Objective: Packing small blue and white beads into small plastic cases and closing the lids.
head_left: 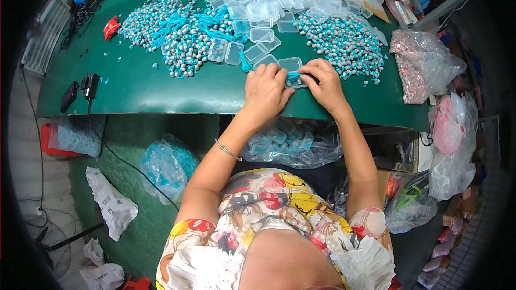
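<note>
A small clear plastic case [291, 64] lies with its lid raised near the front edge of the table, between my two hands. A bundle of light blue cord [293, 76] sits across its tray. My left hand [265, 90] is closed at the left side of the case, its fingertips by the cord and its thumb at the near corner. My right hand [324, 85] pinches the right end of the cord bundle between thumb and forefinger, over the case. My fingers hide part of the case and cord.
Grey-and-blue bead-like pieces lie heaped at left [185, 48] and right [349, 45] on the green table [161, 94]. Clear cases [269, 0] are piled at the back, and loose blue cords [215, 21] lie over the left heap. A bag of cases [290, 145] hangs below the edge.
</note>
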Demonstrator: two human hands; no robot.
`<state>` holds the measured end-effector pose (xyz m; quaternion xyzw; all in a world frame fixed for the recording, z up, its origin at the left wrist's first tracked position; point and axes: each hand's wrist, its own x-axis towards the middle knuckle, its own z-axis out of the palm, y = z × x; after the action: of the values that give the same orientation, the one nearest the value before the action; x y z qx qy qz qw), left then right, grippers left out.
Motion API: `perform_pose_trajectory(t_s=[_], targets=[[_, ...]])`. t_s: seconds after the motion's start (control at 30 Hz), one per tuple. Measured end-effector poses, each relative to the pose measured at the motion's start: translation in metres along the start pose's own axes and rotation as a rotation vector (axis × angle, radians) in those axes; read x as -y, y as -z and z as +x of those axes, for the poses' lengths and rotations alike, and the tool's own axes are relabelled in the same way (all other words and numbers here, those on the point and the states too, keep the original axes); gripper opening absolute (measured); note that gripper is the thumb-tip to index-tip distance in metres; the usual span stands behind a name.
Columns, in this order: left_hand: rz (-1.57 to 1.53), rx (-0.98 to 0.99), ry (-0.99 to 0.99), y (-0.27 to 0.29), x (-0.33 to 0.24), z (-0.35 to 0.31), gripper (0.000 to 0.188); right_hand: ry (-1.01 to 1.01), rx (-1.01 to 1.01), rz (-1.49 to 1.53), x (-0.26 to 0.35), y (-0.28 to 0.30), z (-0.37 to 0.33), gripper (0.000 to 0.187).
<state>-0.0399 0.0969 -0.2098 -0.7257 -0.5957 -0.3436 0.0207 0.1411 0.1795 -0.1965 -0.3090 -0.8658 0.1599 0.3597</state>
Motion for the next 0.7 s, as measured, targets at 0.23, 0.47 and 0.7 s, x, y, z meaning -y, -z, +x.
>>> perform_pose_trajectory(t_s=[0.23, 0.47, 0.7], targets=[[-0.066, 0.009, -0.016, 0.002, 0.004, -0.004, 0.043, 0.086, 0.076, -0.112, 0.009, 0.002, 0.003, 0.017], [-0.121, 0.017, -0.018, 0.002, 0.006, -0.004, 0.043, 0.124, 0.120, -0.155, 0.006, 0.006, -0.005, 0.017], [-0.137, 0.025, -0.015, 0.005, 0.006, -0.004, 0.043, -0.074, 0.015, 0.094, 0.000, 0.013, -0.010, 0.022]])
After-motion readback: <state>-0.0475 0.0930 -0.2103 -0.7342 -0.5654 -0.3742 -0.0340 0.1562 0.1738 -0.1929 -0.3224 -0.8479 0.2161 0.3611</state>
